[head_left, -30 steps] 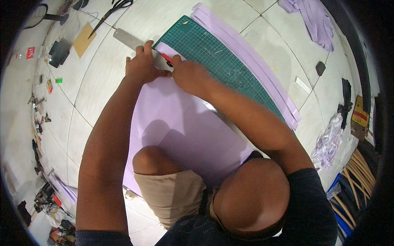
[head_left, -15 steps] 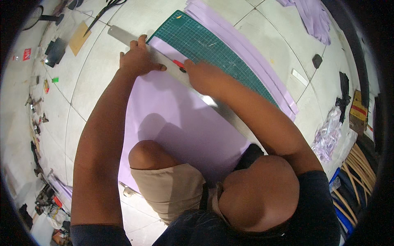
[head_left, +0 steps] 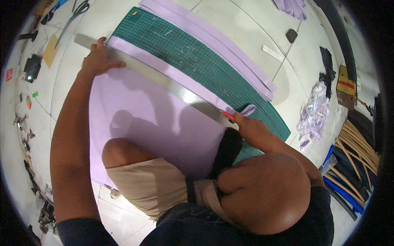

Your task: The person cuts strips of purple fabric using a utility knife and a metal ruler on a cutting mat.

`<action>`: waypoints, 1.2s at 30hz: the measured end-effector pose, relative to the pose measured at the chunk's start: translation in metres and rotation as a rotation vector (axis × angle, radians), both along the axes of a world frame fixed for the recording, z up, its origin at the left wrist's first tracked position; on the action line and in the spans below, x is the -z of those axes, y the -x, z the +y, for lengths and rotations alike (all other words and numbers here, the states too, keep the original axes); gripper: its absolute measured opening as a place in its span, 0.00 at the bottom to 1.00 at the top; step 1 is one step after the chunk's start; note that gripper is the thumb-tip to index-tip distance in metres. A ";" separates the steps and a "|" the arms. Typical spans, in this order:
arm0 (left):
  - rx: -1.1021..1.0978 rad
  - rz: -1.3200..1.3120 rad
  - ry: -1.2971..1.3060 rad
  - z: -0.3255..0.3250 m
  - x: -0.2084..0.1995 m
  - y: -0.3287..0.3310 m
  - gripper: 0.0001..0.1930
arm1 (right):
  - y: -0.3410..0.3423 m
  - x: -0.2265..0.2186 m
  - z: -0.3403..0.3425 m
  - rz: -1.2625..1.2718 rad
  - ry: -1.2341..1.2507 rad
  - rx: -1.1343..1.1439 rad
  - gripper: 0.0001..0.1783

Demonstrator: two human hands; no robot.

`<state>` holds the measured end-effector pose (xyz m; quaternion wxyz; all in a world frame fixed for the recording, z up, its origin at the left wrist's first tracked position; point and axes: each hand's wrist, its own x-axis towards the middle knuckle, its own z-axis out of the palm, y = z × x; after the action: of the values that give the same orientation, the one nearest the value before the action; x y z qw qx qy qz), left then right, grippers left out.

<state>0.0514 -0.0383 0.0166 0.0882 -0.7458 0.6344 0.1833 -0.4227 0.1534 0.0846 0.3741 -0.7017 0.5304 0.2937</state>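
Observation:
My left hand (head_left: 98,59) presses flat with spread fingers on the far left part of a long metal ruler (head_left: 160,80). Under the ruler spreads a lilac fabric sheet (head_left: 139,102), and a narrow lilac strip (head_left: 172,71) shows beyond its far edge. A red cutter (head_left: 228,116) is gripped in my right hand (head_left: 250,127) at the ruler's right end; its blade is too small to make out. Beside that hand the strip's end curls up in a small loop (head_left: 248,110). Beneath the strip lies a green gridded cutting mat (head_left: 184,53).
Stacked lilac strips (head_left: 213,43) lie along the mat's far edge. Scissors (head_left: 74,18) rest at the upper left near a tan card (head_left: 50,51). A black block (head_left: 291,35), a white bar (head_left: 272,53) and a heap of scraps (head_left: 314,117) sit to the right. My knees flank the fabric.
My right hand has slid the cutter along the ruler, rightward and toward me. The strip's end now curls up beside it. My left hand still presses the ruler; the whole view has shifted.

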 end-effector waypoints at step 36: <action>-0.232 1.426 0.409 -0.041 -0.175 0.083 0.13 | -0.087 0.044 -0.086 -0.842 0.204 0.802 0.45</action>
<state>-0.0315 -0.0796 0.1920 -0.5045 -0.5096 0.4766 0.5086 -0.3361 0.0671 0.0411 0.5651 -0.5350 0.5855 -0.2271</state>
